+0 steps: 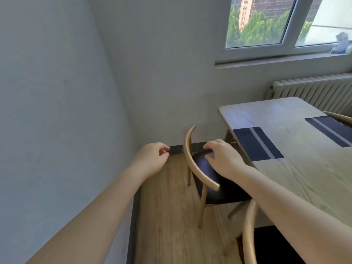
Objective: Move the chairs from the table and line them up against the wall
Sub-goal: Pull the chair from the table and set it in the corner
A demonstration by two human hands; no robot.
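— Where does everything sit, taking the table (285,168) as the mark?

— A chair (204,174) stands at the table's left side, its seat partly under the edge, its backrest away from the table. A second chair (249,231) is at the same side, nearer the camera. A third chair (341,117) shows at the table's far right edge.

— And on the table?

— Two placemats (257,143) lie on it. The radiator (314,90) is behind the table, under the window (285,25). The wall (57,92) runs left of the chairs.
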